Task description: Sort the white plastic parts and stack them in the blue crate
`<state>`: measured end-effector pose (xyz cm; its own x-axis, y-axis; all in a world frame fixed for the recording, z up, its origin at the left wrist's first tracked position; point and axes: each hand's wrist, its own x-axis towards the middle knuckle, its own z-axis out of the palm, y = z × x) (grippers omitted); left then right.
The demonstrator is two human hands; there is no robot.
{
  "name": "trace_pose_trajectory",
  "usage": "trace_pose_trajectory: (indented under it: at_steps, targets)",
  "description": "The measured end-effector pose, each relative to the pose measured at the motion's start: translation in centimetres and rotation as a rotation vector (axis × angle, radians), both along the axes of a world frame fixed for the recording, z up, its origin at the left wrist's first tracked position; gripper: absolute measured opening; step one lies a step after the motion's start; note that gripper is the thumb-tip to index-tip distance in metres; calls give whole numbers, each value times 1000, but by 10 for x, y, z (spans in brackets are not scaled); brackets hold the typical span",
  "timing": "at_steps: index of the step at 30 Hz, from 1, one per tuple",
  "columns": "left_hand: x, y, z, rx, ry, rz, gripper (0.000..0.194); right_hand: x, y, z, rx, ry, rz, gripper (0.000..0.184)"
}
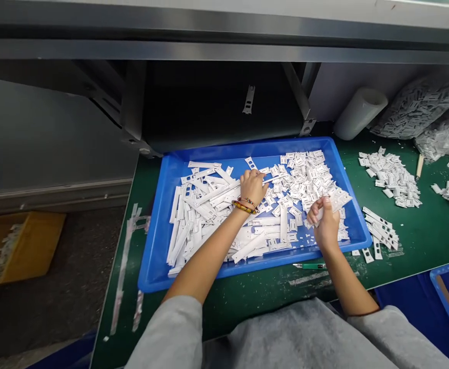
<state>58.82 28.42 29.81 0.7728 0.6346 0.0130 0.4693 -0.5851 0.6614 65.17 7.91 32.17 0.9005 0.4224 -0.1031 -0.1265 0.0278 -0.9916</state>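
A blue tray (159, 277) on the green table holds several long white plastic strips (194, 215) at its left and small white snapped-off pieces (305, 171) at its right. My left hand (252, 185), with beaded bracelets on the wrist, is closed on a long white strip (274, 179) lying over the pile in the middle of the tray. My right hand (324, 220) is closed on a white strip (338, 199) held above the tray's right side.
Heaps of small white pieces (391, 174) and a stack of strips (380, 228) lie on the green mat right of the tray. A white roll (359, 113) and bags of parts (420, 105) stand behind. A green-handled tool (311, 266) lies at the tray's front. A yellow box (20, 246) sits on the floor.
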Motion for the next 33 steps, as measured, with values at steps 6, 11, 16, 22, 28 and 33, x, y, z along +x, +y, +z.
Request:
trace_pose_trajectory:
  at_steps: [6,11,16,22,28,33]
  targets:
    - [-1,15,6,48,24,-142,19,0,-13,0,-213,-222,32,44]
    - [-34,-11,46,13,-4,-349,20,2,-2,12,-347,-611,275,24]
    - [-42,-26,62,-203,-98,-572,22,-8,8,0,-527,-475,536,30]
    - [-23,33,23,173,78,-384,44,-7,-3,-5,-283,-171,194,29]
    - [-13,53,5,344,128,-502,19,-2,-3,-5,-155,-134,70,32]
    - [-30,8,36,181,-90,-409,33,-6,5,-4,-221,-122,0,40]
